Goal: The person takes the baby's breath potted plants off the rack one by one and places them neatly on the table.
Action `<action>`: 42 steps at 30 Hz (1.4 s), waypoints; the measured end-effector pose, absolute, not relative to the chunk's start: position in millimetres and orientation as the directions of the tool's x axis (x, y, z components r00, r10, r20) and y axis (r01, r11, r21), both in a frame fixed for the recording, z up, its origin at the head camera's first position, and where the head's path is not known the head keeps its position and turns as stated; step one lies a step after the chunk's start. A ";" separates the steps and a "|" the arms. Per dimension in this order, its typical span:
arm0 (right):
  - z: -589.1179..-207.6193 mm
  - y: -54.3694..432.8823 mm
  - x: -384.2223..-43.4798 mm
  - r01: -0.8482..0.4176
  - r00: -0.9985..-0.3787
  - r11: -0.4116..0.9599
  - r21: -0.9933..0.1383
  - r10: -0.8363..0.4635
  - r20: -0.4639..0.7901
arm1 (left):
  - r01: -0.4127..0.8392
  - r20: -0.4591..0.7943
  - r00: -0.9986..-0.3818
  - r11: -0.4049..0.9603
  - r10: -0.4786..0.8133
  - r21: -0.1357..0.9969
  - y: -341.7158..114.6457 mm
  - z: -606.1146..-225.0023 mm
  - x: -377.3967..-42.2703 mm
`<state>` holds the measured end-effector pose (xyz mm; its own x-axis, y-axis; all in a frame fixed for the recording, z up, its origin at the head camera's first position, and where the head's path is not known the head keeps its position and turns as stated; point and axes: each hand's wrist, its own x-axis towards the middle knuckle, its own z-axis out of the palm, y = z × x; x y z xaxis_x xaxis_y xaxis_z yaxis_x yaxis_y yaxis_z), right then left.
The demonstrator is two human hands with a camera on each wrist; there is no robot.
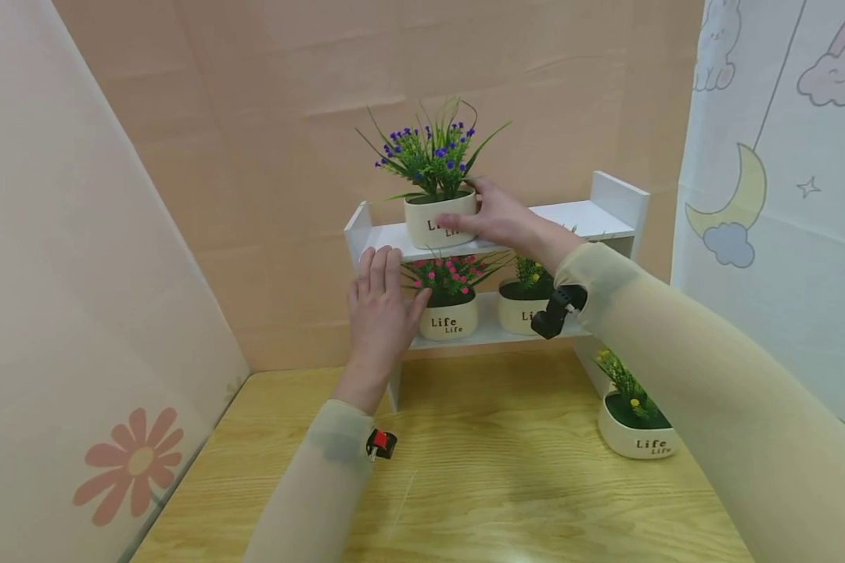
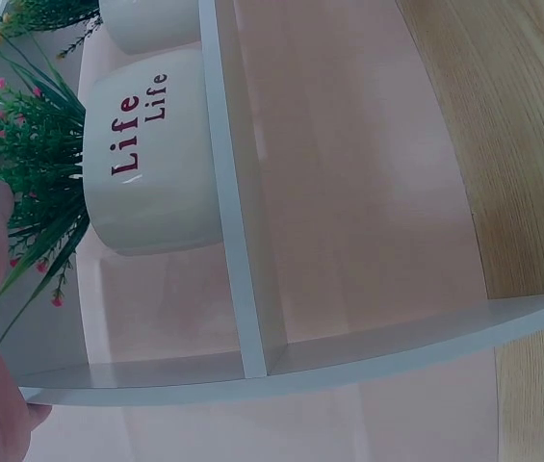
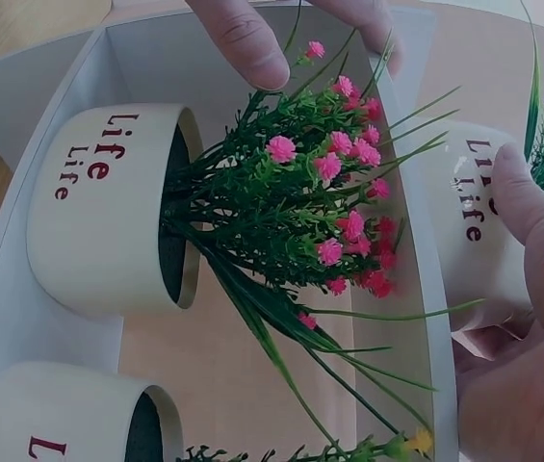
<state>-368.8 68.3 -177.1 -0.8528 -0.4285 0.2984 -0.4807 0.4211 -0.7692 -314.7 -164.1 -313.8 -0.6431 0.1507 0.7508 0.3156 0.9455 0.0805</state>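
My right hand (image 1: 496, 215) grips a cream oval pot (image 3: 464, 183) of purple flowers (image 1: 429, 148), its thumb across the front lettering. The pot is upright at the left end of the white shelf's top board (image 1: 566, 213). My left hand (image 1: 380, 305) touches the shelf's left front edge with straight fingers, its thumb (image 3: 243, 43) spread out beside the pink flowers (image 3: 329, 168). Those grow from a second pot (image 2: 156, 154) on the middle board, just below. Beside it there stands a pot of yellow flowers (image 1: 521, 313), partly behind my right wrist.
Another yellow-flowered pot (image 1: 634, 426) stands on the wooden table (image 1: 465, 469), right of the shelf and partly behind my right sleeve. Raised side panels (image 1: 616, 195) bound the top board. Cloth walls (image 1: 253, 156) close off the back and both sides.
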 end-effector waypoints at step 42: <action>-177.5 70.0 -346.3 -0.474 -0.876 0.386 -0.791 -0.300 0.379 | 0.318 0.752 -0.641 0.945 0.156 0.075 -164.6 -314.3 -313.3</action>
<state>-346.3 70.0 -177.5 -0.8756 -0.2999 0.3787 -0.4744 0.3865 -0.7909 -313.3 -164.6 -314.3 -0.6407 0.1558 0.7518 0.3179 0.9451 0.0751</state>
